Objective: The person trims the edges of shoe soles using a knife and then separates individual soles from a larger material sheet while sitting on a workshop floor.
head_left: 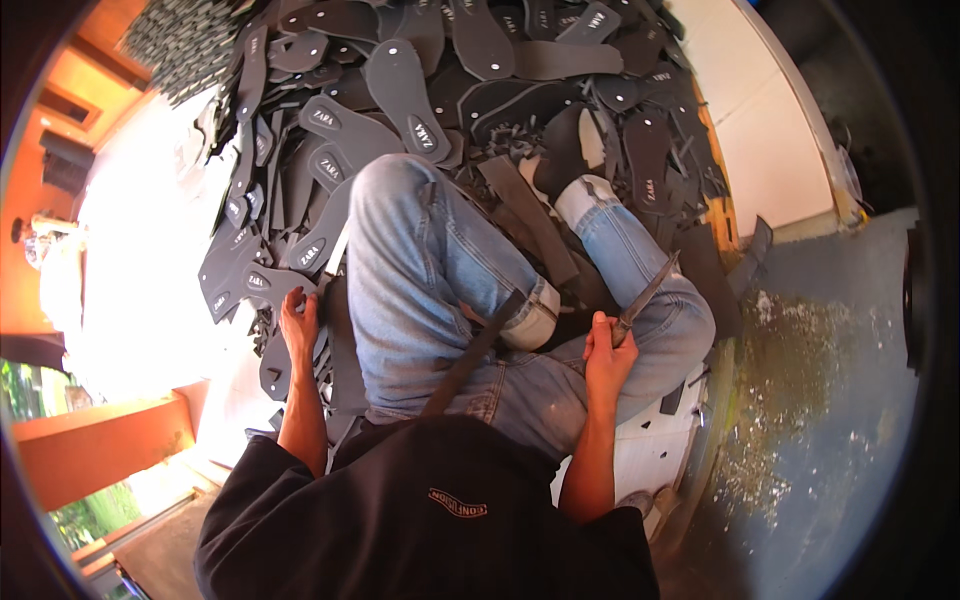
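Landmark: the jeans (395, 280). I have the right hand (606, 358) over the right thigh of the jeans, fingers clenched round the grip of a knife (650, 293); blade points away and rightward, above the bent right leg of the jeans. Can't tell from my feed if the blade touches denim. Left hand (300, 322) is out left of the jeans, fingers bent, by a dark insole (268, 284); I can't tell if they grasp anything. Insole pile (405, 95) sits beyond the jeans and down their left side, pieces overlapping at mixed angles, many with an oval mark. Dark strip (474, 356) runs diagonally over the lap of the jeans. Blue-grey floor (865, 320) lies right of the jeans, strewn with pale crumbs.
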Action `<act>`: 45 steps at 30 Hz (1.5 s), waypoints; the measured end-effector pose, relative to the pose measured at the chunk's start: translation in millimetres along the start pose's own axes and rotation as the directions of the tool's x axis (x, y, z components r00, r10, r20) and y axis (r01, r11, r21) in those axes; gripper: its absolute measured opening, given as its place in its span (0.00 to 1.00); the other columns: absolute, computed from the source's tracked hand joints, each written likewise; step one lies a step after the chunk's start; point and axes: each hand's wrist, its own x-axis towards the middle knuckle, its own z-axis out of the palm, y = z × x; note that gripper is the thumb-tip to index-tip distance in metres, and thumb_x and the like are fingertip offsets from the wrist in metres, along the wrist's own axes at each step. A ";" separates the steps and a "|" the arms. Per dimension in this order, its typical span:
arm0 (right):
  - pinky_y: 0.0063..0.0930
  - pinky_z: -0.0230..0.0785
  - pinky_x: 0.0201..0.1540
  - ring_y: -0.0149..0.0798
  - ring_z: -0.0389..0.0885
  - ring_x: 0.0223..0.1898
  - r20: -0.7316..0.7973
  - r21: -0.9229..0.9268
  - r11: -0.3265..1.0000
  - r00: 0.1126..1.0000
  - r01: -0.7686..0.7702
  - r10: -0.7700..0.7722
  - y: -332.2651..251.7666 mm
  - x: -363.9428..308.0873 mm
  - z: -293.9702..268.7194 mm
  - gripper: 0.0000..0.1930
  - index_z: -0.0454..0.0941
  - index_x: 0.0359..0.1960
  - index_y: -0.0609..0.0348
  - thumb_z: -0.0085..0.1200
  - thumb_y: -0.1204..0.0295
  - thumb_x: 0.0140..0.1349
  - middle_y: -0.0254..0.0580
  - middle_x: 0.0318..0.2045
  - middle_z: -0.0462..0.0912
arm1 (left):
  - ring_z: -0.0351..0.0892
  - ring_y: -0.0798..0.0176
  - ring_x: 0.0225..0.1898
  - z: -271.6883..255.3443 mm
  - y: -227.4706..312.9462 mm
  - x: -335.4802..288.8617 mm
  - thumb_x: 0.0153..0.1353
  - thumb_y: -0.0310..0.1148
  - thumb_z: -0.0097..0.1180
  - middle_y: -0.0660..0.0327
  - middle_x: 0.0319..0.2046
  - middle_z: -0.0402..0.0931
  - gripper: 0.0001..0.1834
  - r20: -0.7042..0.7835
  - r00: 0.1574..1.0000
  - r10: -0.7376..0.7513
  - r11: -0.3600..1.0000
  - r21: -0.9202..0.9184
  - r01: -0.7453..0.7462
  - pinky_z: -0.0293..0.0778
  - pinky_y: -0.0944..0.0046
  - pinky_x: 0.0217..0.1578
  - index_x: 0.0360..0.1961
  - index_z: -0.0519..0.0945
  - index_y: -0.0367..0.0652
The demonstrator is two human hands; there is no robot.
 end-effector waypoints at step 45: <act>0.19 0.62 0.26 0.24 0.67 0.24 0.339 0.034 0.996 0.936 0.083 -0.090 -45.6 -63.9 18.9 0.17 0.67 0.50 0.65 0.39 0.64 0.69 0.34 0.26 0.73 | 0.67 0.74 0.16 -10.7 135.4 -2.9 0.66 0.45 0.47 0.67 0.19 0.72 0.16 0.325 0.946 0.016 0.767 -0.611 0.197 0.63 0.73 0.18 0.34 0.75 0.42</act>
